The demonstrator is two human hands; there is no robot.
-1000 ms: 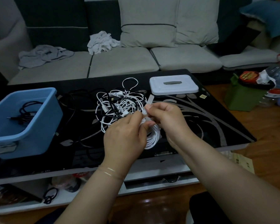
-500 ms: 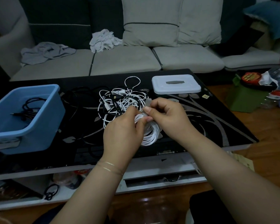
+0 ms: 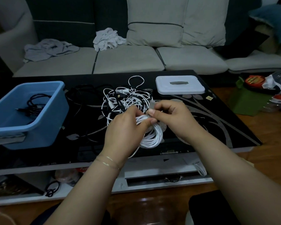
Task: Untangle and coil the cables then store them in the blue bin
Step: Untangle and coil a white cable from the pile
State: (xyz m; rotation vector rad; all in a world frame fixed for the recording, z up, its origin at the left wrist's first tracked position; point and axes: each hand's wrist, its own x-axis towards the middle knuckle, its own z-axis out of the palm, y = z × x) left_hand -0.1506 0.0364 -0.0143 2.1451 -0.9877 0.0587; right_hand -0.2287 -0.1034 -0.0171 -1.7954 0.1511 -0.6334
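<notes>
Head view, looking down over a dark desk (image 3: 217,127) with a sofa (image 3: 128,59) beyond it. Both hands meet near the middle of the desk, over a white coil (image 3: 154,137) of cable. The left hand (image 3: 125,130) grips the coil at its top, fingers curled round the bundled loops, probably to keep the turns from springing apart. The right hand (image 3: 172,119) pinches the cable's free end, a pale plug (image 3: 152,105), between thumb and fingers just above the coil; it looks as if the end is being wrapped or tucked to lock the loops. Neither hand is open: both are closed on the same cable, and the two hands touch.

Just beyond the hands lies a tangle (image 3: 125,99) of white and black cables, not yet sorted. At the left of the desk sits the blue bin (image 3: 44,127), open-topped, with a black cable (image 3: 34,104) already inside. A white lid (image 3: 179,85) lies at the far right of the desk. The task seems to be partway done: one cable is stored, one is nearly coiled, and the pile remains.
</notes>
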